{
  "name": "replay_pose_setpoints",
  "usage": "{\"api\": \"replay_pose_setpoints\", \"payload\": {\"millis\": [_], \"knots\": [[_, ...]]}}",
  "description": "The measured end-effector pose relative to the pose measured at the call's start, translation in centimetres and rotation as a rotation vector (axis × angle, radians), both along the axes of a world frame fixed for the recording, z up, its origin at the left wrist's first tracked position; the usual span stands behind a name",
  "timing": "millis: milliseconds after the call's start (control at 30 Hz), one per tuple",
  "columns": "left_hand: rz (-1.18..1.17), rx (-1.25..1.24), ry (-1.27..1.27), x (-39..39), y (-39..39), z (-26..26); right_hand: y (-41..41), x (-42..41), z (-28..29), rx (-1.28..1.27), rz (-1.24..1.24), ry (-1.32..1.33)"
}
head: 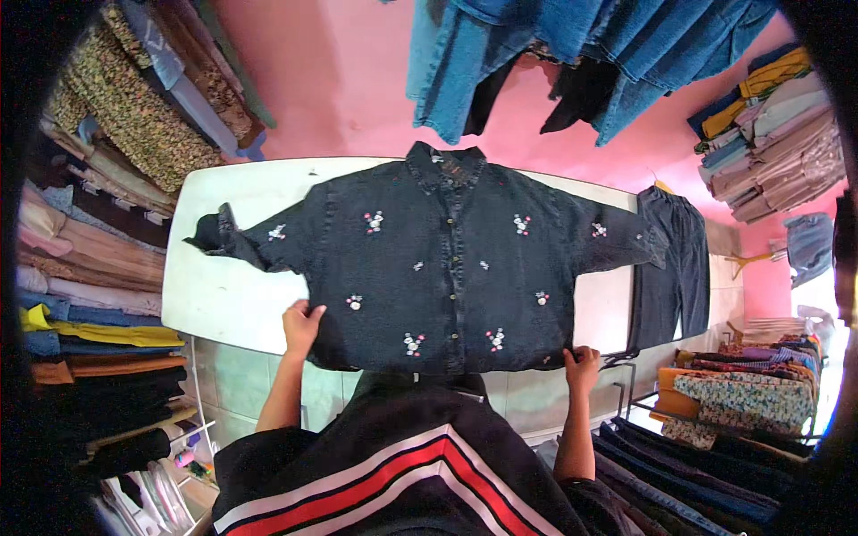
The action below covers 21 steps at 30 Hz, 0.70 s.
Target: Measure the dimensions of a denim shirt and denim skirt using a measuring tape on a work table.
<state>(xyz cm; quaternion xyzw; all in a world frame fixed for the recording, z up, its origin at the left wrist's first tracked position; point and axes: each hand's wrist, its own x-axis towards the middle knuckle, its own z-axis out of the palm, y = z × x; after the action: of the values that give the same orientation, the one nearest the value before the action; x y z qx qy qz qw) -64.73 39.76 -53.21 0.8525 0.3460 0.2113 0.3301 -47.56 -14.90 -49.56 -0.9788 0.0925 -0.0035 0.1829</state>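
A black denim shirt point(409, 268) with embroidered flowers and a buttoned front lies spread flat on a white table point(228, 301), its collar away from me. Both sleeves reach out to the sides; the left one is bent up at its cuff. My left hand point(303, 327) pinches the shirt's left side edge near the hem. With thumb and fingers, my right hand point(582, 367) grips the lower right corner of the hem. The right cuff overlaps dark trousers point(670, 268) that lie across the table's right end.
Blue denim garments point(523, 47) hang on the pink wall point(295, 67) ahead. Folded clothes point(107, 335) fill shelves at the left. Patterned garments point(744, 388) hang on a rack at the right, with folded jeans point(670, 462) below. More clothes point(771, 147) hang at the upper right.
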Motion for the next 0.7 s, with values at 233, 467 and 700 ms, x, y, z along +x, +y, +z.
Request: {"api": "replay_pose_setpoints", "payload": {"millis": [233, 467, 700], "knots": [[0.159, -0.158, 0.03, -0.6, 0.0, -0.7, 5.3, 2.1, 2.4, 0.538, 0.123, -0.249], [0.214, -0.119, -0.015, 1.0, 1.1, 0.1, 15.5, 1.6, 2.9, 0.365, 0.623, 0.287], [0.077, 0.458, 0.11, 0.3, -0.6, 1.6, 21.1, 0.9, 4.2, 0.626, 0.669, 0.633]]}}
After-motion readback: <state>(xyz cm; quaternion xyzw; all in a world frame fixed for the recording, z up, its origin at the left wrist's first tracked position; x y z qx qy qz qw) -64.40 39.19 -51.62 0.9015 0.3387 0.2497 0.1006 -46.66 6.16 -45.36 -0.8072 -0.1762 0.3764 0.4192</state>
